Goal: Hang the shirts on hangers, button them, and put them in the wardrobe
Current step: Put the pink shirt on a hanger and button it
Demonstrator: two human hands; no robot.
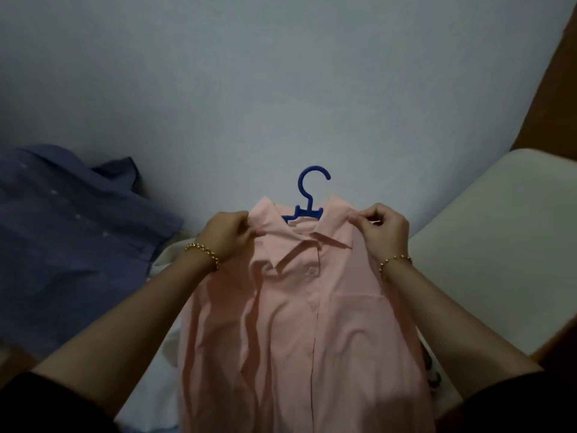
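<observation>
Fingers of my left hand point(229, 234) and right hand point(382, 231) pinch the shoulders of the pink buttoned cotton shirt point(299, 323), squaring it on the blue plastic hanger point(307, 195); it lies mid-bed, blue sheet point(281, 89) beneath, so the placket stays flat.

Legible text, labels, brands, numbers, signs: none recorded on any surface in view.
</observation>
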